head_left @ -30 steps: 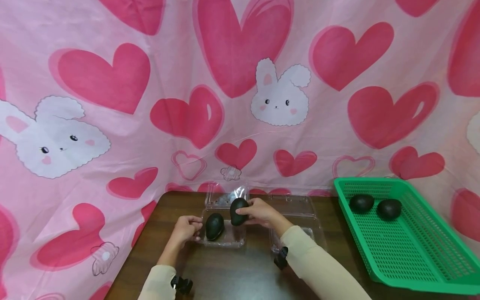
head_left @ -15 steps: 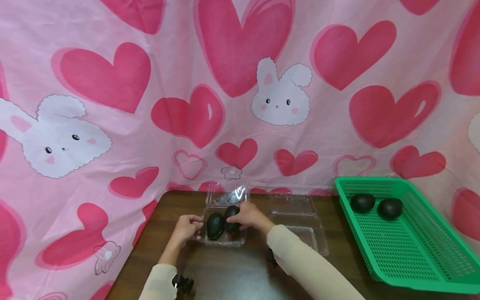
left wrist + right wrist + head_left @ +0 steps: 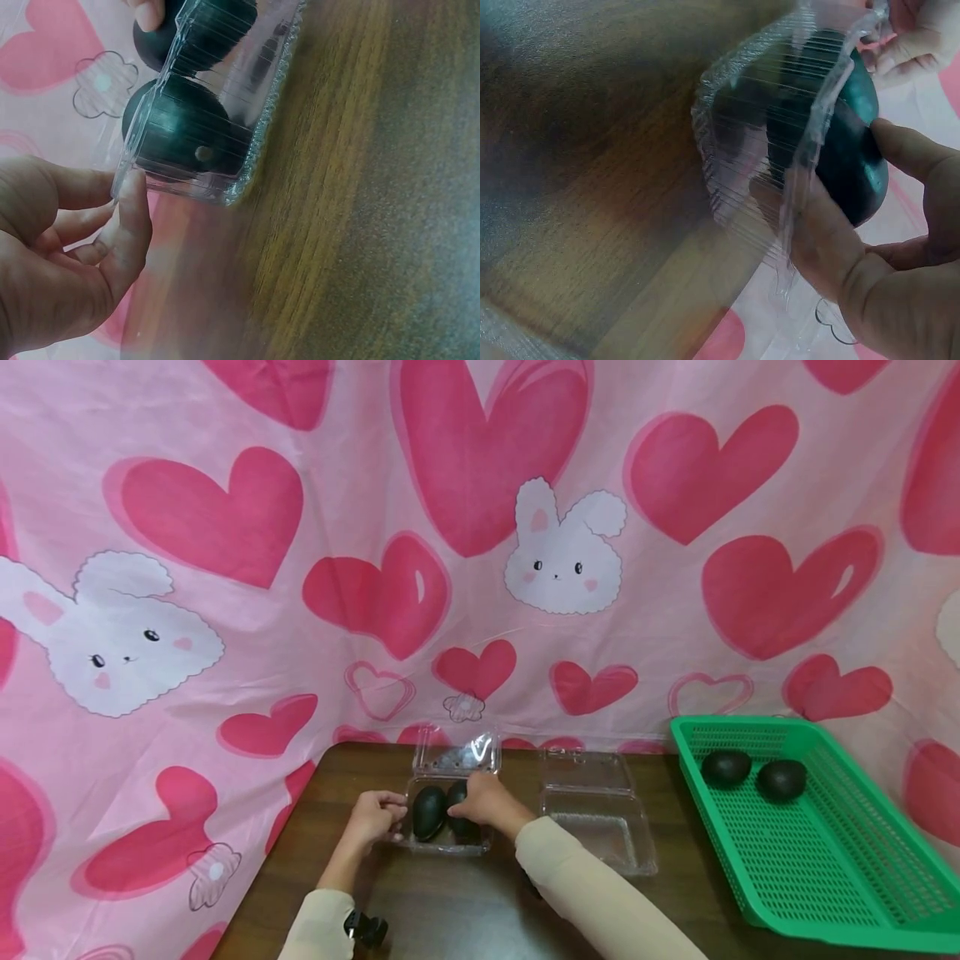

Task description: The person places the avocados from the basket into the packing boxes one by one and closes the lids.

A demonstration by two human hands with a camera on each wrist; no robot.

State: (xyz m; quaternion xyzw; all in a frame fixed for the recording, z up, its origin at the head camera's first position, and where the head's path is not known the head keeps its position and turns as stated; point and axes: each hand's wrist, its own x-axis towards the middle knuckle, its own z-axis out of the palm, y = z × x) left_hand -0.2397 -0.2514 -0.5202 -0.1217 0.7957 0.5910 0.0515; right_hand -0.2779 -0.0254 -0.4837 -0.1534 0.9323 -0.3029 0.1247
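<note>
Right grip (image 3: 489, 800) holds fruit (image 3: 860, 169), seemingly inside clear box (image 3: 450, 849).

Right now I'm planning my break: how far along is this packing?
Done: one avocado in the left clamshell.
In hand: the right hand holds a second avocado inside; the left hand pinches the clamshell's edge.
Apparently left: two avocados in the green basket, the empty right clamshell to fill, both lids to close.

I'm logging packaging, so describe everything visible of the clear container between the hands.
The container looks like thin clear plastic, with ribbed sides. Its lid stands open at the back. It rests on the brown table, two dark oval fruits inside. The left hand pinches its rim; whether the right hand, gripping one fruit, touches it is unclear.
</note>
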